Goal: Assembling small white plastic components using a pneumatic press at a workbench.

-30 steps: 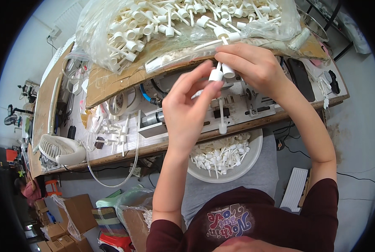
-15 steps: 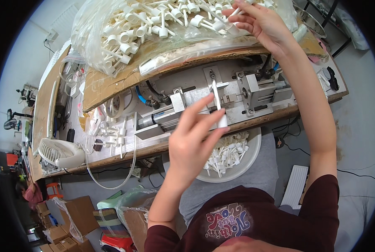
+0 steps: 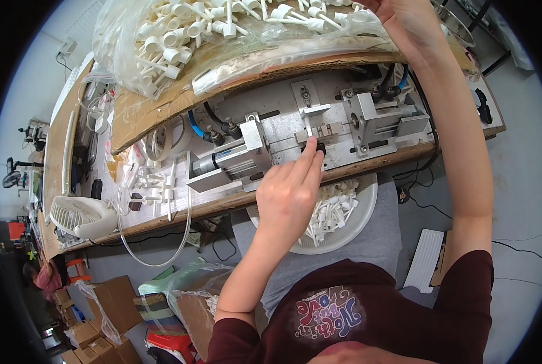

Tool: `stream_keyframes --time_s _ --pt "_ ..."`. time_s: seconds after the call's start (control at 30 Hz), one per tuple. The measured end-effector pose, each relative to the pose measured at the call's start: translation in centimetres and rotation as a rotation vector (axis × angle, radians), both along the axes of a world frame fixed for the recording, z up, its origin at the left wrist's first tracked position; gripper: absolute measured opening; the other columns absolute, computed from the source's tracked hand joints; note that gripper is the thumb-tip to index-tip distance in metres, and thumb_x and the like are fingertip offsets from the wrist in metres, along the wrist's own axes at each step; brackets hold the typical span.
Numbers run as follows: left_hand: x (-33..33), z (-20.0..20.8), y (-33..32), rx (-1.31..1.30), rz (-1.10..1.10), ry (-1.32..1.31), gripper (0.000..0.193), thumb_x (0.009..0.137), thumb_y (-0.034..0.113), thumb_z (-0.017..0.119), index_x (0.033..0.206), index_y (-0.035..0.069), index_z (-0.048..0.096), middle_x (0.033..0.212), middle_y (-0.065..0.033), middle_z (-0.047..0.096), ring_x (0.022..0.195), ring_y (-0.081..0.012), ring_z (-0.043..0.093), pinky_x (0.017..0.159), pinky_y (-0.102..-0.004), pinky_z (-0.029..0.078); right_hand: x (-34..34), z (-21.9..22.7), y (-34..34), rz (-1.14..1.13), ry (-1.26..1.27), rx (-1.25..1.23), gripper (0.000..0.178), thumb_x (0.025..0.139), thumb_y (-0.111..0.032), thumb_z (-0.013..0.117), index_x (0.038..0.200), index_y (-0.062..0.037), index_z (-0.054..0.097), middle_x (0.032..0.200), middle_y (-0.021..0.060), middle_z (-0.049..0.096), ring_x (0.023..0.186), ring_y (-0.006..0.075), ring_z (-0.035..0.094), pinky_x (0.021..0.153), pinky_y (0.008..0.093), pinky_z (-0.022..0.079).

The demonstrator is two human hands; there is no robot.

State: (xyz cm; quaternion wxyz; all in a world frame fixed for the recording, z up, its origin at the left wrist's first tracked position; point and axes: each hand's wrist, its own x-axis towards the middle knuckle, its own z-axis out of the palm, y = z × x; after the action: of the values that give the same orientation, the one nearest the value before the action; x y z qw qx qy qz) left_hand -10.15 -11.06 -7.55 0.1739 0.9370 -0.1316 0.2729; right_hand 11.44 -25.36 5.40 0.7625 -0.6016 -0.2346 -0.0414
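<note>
My left hand (image 3: pixel 288 195) lies over the metal fixture (image 3: pixel 330 130) in the middle of the bench. Its index and middle fingers are stretched out, their tips against a slim white plastic stem (image 3: pixel 309 126) in the fixture; the stem's near end is hidden under the hand. At the top edge my right hand (image 3: pixel 409 24) reaches over the heap of white plastic stemmed caps (image 3: pixel 180 33). Its fingertips are cut off by the frame, so what they hold cannot be seen.
Metal cylinders flank the fixture, one on the left (image 3: pixel 228 164) and one on the right (image 3: pixel 398 121). A cardboard sheet (image 3: pixel 162 112) overhangs the bench behind them. A white basket (image 3: pixel 368 212) of white parts rests below the bench edge. A white fan (image 3: pixel 83 217) stands at left.
My left hand has come down onto the white stem, its fingers drawn closer together. My right hand, earlier holding a white stemmed piece over the heap, has moved up and right, partly out of frame.
</note>
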Motion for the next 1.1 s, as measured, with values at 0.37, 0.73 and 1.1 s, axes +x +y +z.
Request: stream_keyframes --time_s 0.37,0.73,1.1 --pt "0.0 0.4 0.3 -0.055 0.038 0.114 0.034 0.075 0.014 0.083 0.107 0.009 0.075 0.12 -0.0039 0.072 0.062 -0.0187 0.064 0.061 -0.0297 0.053 -8.1 -4.4 -3.3 0.483 0.292 0.101 0.023 0.101 -0.021 0.062 0.107 0.001 0.067 0.09 0.0103 0.072 0.072 0.0081 0.067 0.068 0.0243 0.055" --pt "-2.1 3.1 0.8 -0.958 -0.294 0.236 0.04 0.074 -0.009 0.082 0.112 -0.004 0.072 0.113 -0.0167 0.068 0.096 -0.0212 0.071 0.078 -0.0296 0.064 -12.4 -7.7 -3.2 0.421 0.497 0.09 0.02 0.1 -0.019 0.064 0.109 -0.0009 0.065 0.102 0.0115 0.073 0.07 0.0071 0.064 0.059 0.0204 0.051" --pt "0.1 0.4 -0.1 -0.01 0.048 0.023 0.026 0.076 0.013 0.081 0.101 0.007 0.076 0.116 -0.0043 0.074 0.06 -0.0186 0.064 0.057 -0.0288 0.051 -12.7 -7.3 -3.9 0.27 0.239 0.138 0.043 0.103 -0.021 0.046 0.133 0.0094 0.053 0.133 0.0282 0.057 0.114 0.0265 0.065 0.1 0.0367 0.05"
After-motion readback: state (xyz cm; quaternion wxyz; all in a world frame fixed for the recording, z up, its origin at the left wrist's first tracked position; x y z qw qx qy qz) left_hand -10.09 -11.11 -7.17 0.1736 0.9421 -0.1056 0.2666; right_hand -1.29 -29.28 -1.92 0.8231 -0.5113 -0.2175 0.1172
